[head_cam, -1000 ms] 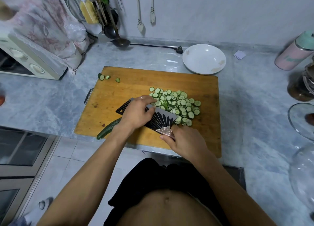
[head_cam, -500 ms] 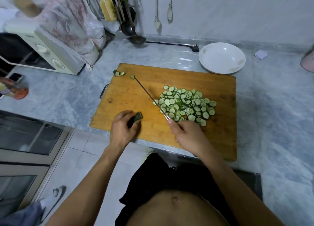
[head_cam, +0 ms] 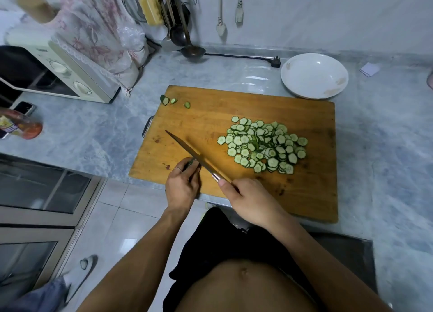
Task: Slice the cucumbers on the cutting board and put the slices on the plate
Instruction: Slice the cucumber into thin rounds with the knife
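A wooden cutting board (head_cam: 234, 105) lies on the grey counter. A heap of cucumber slices (head_cam: 262, 144) covers its right middle. Near the board's front left edge, my left hand (head_cam: 182, 185) grips a short piece of cucumber (head_cam: 190, 163), mostly hidden under the fingers. My right hand (head_cam: 248, 199) grips the handle of a knife (head_cam: 187, 149), whose blade runs up and left, edge-on, right beside my left fingers. Three small cucumber ends (head_cam: 174, 101) sit at the board's far left corner. A white plate (head_cam: 314, 76) stands beyond the board's far right corner.
A microwave (head_cam: 56, 72) under a flowered cloth stands at the left. A ladle (head_cam: 187, 47) and utensils hang by the wall, and a black plug cable (head_cam: 246, 57) lies behind the board. A jar (head_cam: 18, 126) and a phone (head_cam: 23, 108) sit far left.
The knife blade, first lying flat by the slice heap, turned on edge and swung left. My left hand left the blade and took hold of the cucumber piece. The view shifted left.
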Demonstrator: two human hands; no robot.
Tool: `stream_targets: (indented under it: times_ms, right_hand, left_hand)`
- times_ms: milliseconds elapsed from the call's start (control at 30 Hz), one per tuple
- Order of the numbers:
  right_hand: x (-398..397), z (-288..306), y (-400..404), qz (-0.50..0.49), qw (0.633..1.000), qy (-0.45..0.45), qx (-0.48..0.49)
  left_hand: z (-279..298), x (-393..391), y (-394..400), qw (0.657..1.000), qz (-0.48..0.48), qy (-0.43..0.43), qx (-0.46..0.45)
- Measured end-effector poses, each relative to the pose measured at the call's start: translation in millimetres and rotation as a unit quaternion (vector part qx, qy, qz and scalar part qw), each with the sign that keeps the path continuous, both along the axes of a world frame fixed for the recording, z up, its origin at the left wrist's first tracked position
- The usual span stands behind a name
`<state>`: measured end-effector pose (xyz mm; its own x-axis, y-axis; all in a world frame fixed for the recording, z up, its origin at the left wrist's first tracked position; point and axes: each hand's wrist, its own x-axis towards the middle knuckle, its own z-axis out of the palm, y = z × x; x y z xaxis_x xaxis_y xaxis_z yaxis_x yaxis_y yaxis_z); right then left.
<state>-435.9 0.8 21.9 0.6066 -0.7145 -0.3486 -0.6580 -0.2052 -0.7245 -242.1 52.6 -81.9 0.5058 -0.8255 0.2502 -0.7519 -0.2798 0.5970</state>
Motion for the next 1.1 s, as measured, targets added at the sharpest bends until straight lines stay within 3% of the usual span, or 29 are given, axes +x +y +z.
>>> stream_targets:
  times_ms: [534,1100]
  right_hand:
    - [8.9,5.1,1.5,0.0,0.998,-0.002,0.061]
    - [13.2,5.6,4.9,0.016,0.999,0.008,0.038]
  left_hand:
    - [-1.9,1.7,-3.6,0.999,0.001,-0.041,0.009]
    - [-25.2,12.7,-2.1,0.998,-0.013,-0.054,0.025]
